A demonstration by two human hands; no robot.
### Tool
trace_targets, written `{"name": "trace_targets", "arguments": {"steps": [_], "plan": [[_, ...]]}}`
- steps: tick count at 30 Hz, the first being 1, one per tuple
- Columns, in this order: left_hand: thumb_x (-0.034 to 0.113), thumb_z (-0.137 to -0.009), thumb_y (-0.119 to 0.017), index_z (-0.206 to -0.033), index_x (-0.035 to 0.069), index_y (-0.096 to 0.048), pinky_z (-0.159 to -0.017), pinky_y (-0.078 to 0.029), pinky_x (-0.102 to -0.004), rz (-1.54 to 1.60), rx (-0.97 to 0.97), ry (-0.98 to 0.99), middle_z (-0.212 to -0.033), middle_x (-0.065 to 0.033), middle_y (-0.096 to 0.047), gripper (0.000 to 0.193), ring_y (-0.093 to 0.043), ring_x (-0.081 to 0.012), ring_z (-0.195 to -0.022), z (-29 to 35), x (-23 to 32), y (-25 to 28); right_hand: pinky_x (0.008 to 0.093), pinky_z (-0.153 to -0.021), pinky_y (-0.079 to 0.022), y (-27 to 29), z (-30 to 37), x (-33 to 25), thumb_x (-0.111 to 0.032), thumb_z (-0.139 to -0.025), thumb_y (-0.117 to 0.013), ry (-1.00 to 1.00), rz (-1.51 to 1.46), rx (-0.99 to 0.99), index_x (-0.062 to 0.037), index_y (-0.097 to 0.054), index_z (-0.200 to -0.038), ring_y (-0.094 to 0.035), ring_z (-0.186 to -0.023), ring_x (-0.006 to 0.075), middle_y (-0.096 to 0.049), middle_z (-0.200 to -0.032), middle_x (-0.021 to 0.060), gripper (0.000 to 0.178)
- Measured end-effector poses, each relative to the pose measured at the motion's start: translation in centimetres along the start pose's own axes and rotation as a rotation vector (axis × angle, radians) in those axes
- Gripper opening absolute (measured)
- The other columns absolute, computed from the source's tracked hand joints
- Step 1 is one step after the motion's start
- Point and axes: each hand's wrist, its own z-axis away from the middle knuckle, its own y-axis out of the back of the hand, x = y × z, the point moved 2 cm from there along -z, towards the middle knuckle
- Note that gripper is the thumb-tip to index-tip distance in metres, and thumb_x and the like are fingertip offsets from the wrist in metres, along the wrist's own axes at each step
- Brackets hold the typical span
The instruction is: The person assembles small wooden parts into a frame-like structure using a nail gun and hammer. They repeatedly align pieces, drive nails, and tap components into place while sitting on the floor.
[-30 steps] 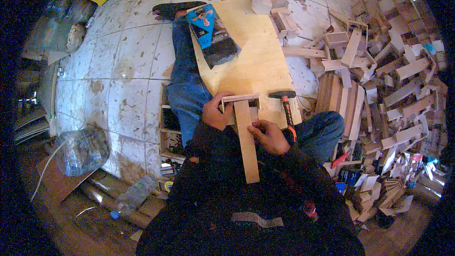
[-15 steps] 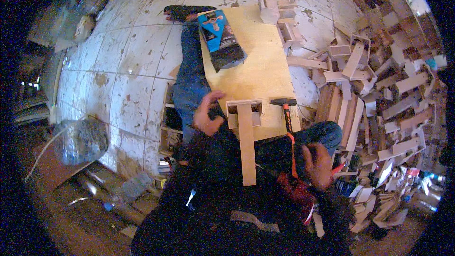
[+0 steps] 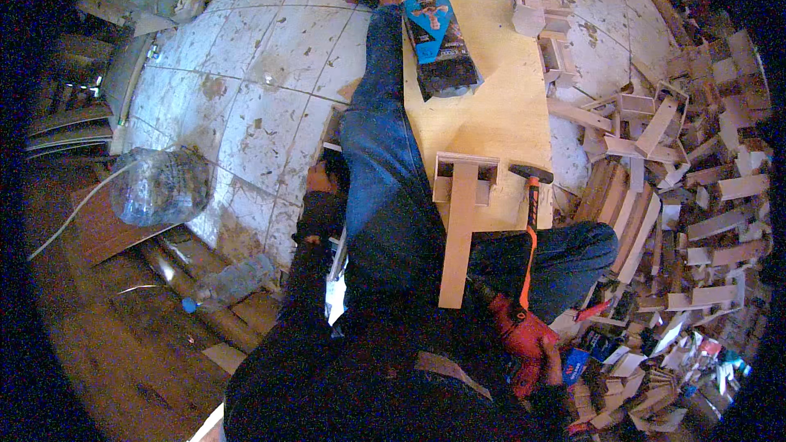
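Seen from above, a person in blue jeans (image 3: 381, 172) sits on a stained tile floor (image 3: 262, 82) with a pale board (image 3: 499, 123) between the legs. Near the centre of the frame, at the board's near edge, lies a small wooden frame (image 3: 467, 158). A long flat strip of wood (image 3: 456, 254) lies across it and juts toward the lap. Neither hand touches them.

The right hand (image 3: 553, 363), lower right of centre, is against a red tool (image 3: 528, 344); I cannot tell whether its fingers have closed round it. The left hand (image 3: 321, 180), left of centre, is down beside the leg; its fingers are lost in shadow, so I cannot tell whether they grasp anything.

To handle the red tool well, a full, settled grip before lifting seems wise, along with a path clear of the overhanging strip, which looks easy to knock askew. The hammer (image 3: 534, 200), just right of the frame, also leaves little room there.

Several things are hard to make out. The red tool's kind is unclear, and dark clothing and the hand cover part of it. An orange band (image 3: 529, 266) runs from the hammer toward it; whether it joins either is uncertain. Whether the strip is fixed or merely resting cannot be told. The wood pile (image 3: 720, 188) at the right fades into the dark rim.
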Motion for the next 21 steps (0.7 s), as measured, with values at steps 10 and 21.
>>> {"name": "trace_targets", "arguments": {"steps": [10, 21], "plan": [[0.018, -0.076, -0.063, -0.105, 0.009, -0.061, -0.083, -0.047, -0.0482, -0.128, 0.2, -0.107, -0.111, -0.0175, -0.056, 0.03, -0.054, -0.0371, -0.101, -1.7, -1.4, -3.6, 0.0358, -0.087, -0.046, -3.2, 0.6, -6.4, -0.034, -0.084, -0.064, 0.075, 0.141, -0.231, 0.0018, -0.054, -0.114, -0.058, -0.099, 0.0219, -0.059, -0.112, 0.0124, 0.047], [0.023, -0.078, -0.061, -0.094, 0.009, -0.062, -0.073, -0.049, -0.0473, 0.078, 0.171, -0.146, -0.096, -0.0156, -0.059, 0.02, -0.058, -0.0368, -0.086, -1.7, -0.5, -2.5, 0.0361, -0.088, -0.047, -3.2, 1.1, -6.0, -0.028, -0.079, -0.07, 0.047, 0.102, -0.11, 0.001, -0.052, -0.117, -0.059, -0.102, 0.0235, -0.06, -0.113, 0.0128, 0.052]]}}
